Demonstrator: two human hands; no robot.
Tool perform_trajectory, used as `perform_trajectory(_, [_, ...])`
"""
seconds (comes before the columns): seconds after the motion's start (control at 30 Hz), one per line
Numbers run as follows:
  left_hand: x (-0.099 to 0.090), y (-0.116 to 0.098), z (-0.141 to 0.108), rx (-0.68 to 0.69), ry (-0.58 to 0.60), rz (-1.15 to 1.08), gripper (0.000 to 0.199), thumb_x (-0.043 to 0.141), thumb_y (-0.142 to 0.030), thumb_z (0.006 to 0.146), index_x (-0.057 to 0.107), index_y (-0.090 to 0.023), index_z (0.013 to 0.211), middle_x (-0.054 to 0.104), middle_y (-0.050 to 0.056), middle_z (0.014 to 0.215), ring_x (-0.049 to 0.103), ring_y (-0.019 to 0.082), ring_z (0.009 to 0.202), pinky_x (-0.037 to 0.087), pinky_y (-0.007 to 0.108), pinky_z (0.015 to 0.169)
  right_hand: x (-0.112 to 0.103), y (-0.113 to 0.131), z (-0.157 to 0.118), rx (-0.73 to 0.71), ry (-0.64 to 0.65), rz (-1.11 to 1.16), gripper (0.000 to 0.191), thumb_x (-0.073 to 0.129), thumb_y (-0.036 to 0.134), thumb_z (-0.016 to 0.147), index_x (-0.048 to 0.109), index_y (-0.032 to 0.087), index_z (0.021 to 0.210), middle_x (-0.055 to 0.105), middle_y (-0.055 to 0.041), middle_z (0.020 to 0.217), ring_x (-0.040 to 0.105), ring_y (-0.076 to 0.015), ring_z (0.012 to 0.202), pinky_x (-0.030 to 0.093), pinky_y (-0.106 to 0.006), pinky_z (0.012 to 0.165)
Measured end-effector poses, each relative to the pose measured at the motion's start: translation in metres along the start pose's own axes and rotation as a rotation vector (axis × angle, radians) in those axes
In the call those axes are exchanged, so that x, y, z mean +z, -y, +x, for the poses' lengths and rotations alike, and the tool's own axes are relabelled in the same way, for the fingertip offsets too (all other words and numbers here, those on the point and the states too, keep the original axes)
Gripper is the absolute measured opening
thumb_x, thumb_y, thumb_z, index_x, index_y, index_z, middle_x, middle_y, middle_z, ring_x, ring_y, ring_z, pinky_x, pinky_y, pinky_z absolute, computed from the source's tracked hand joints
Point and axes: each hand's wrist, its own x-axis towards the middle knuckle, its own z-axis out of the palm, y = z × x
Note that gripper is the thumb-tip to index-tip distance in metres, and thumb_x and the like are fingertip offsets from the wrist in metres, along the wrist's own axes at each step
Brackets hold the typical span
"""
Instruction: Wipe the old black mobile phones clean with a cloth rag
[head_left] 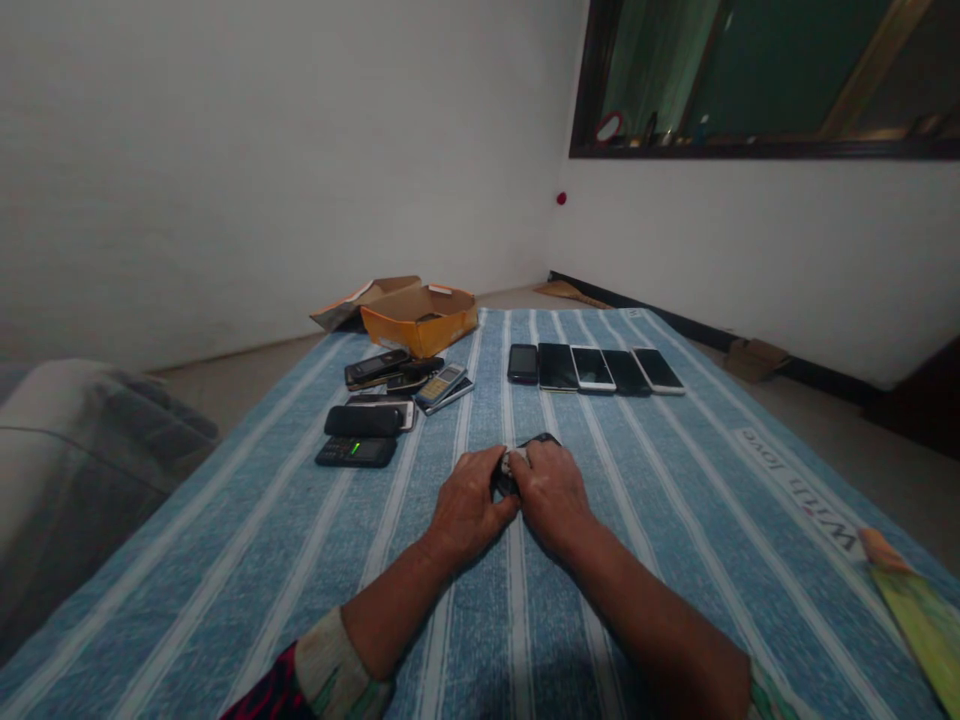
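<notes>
Both my hands meet above the middle of the striped cloth, gripping a small dark mobile phone (505,484) with a greyish part showing on top. My left hand (469,505) is closed on its left side. From the right, my right hand (553,490) wraps round it with the thumb pressed on its top. Fingers cover most of the phone, so its keys or screen cannot be made out. Beyond my left hand lies a loose pile of older phones, among them a keypad phone (442,384) and a black phone with a small green light (357,452).
A blue striped cloth (660,480) covers the table. Several phones, including a white-edged one (592,368), lie in a row at the back right. An open orange box (420,325) stands at the back left. A yellow-green item (919,625) lies at the right edge.
</notes>
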Motion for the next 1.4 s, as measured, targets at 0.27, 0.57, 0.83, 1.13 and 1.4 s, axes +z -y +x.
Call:
perform_trajectory(0.27, [0.0,-0.002,-0.001,-0.027,0.001,0.033,0.053,0.072,-0.022,0.068,0.057,-0.016,0.118,0.069,0.01,0.107,0.061,0.027,0.096,0.053,0.042,0.084,-0.014,-0.01,0.0,0.253,0.064,-0.076,0.019,0.051,0.013,0.092,0.07,0.013,0.094,0.064,-0.013,0.09,0.055,-0.0234,0.083,0.03,-0.034,0.068])
perform_trajectory(0.57, [0.002,0.004,-0.003,0.021,-0.003,-0.021,0.05,0.062,-0.019,0.073,0.056,-0.012,0.122,0.067,0.013,0.112,0.061,0.028,0.103,0.052,0.043,0.09,-0.019,0.025,-0.013,0.063,0.067,0.059,0.014,0.056,0.013,0.086,0.07,0.014,0.087,0.065,-0.012,0.085,0.055,-0.0234,0.08,0.031,-0.034,0.066])
perform_trajectory(0.83, [0.0,0.002,-0.002,0.007,0.014,-0.024,0.05,0.065,-0.023,0.073,0.057,-0.014,0.121,0.067,0.012,0.112,0.06,0.027,0.101,0.052,0.043,0.089,-0.019,0.021,-0.014,0.099,0.05,0.046,0.011,0.058,0.013,0.081,0.069,0.014,0.078,0.064,-0.0121,0.081,0.054,-0.0224,0.077,0.03,-0.034,0.066])
perform_trajectory(1.13, [-0.002,-0.002,-0.002,-0.013,0.025,-0.008,0.056,0.072,-0.023,0.068,0.055,-0.017,0.121,0.067,0.01,0.112,0.06,0.029,0.1,0.051,0.045,0.088,-0.007,-0.011,-0.004,0.18,0.011,-0.018,0.017,0.053,0.013,0.089,0.07,0.016,0.09,0.063,-0.0108,0.086,0.052,-0.0225,0.081,0.029,-0.033,0.069])
perform_trajectory(1.4, [-0.001,-0.003,-0.002,-0.01,0.009,-0.01,0.053,0.071,-0.021,0.069,0.056,-0.018,0.12,0.068,0.009,0.109,0.061,0.028,0.101,0.052,0.043,0.088,-0.001,-0.012,-0.005,0.095,0.0,0.078,0.029,0.053,0.013,0.086,0.066,0.017,0.112,0.06,-0.0103,0.095,0.05,-0.0232,0.089,0.032,-0.033,0.076])
